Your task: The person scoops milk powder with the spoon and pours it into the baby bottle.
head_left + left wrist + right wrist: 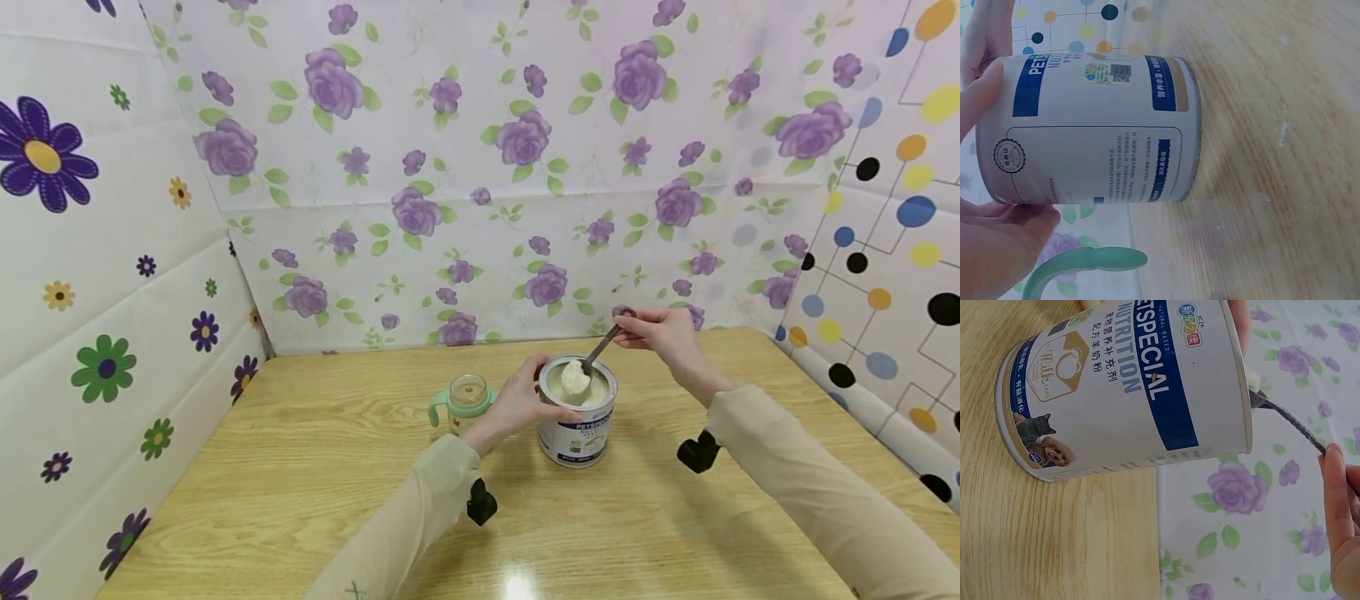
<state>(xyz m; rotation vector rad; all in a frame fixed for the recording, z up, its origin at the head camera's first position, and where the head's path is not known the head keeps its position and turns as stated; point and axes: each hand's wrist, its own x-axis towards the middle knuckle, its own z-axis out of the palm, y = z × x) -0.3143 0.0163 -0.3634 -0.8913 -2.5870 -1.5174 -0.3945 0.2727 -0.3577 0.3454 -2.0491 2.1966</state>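
A white tin of milk powder (573, 439) with a blue label band stands upright on the table, its top uncovered and pale powder inside. My left hand (516, 407) grips the tin's left side near the rim, thumb in front; the left wrist view shows its fingers along the wall (1085, 125). With thumb and fingers, my right hand (666, 340) pinches the end of a dark spoon (602, 343). A rounded heap of powder (575, 378) sits on the spoon, at the tin's mouth. Most of the spoon's bowl is hidden by powder.
Just left of the tin stands a lidless bottle (468, 392) with a green collar and side handle, partly hidden by my left hand. The wooden table (315, 467) meets flowered cloth walls (450, 217) at the back and sides. A black wrist camera (699, 452) hangs under my right sleeve.
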